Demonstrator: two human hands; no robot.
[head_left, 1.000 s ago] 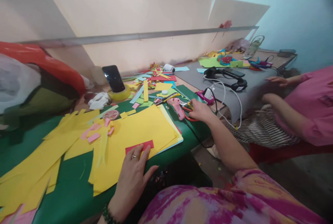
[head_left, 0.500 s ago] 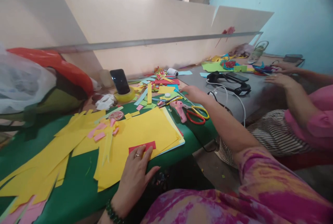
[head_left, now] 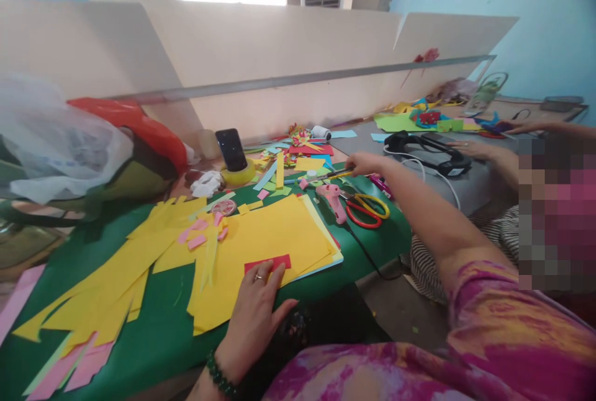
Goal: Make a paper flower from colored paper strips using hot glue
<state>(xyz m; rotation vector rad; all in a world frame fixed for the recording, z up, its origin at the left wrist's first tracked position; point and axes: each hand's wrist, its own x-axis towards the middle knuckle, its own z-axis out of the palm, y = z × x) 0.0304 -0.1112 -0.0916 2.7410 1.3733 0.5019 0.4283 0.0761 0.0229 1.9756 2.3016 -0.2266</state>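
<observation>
My left hand (head_left: pixel 261 305) lies flat with outstretched fingers, its fingertips resting on a small red paper strip (head_left: pixel 267 261). Under the strip is a stack of yellow paper sheets (head_left: pixel 265 227). Across the table, my right hand (head_left: pixel 367 164) has its fingers closed round one end of a yellow-and-black utility knife (head_left: pixel 336 174). Just in front of that hand are a pink glue gun (head_left: pixel 332 202) and scissors (head_left: pixel 367 211) with one red and one yellow handle. A purple object (head_left: pixel 380 187) lies beneath my right forearm, partly hidden.
Cut yellow strips (head_left: pixel 107 270) and pink pieces cover the left side. A phone (head_left: pixel 231 149) leans by a yellow tape roll (head_left: pixel 239 172). Bags (head_left: pixel 125 140) stand at the left. On the right are a black headset-like device (head_left: pixel 428 151) and a co-worker's hands (head_left: pixel 479 149).
My right hand has taken hold of the utility knife that lay by the glue gun. My left hand stays on the red strip. The view has shifted slightly.
</observation>
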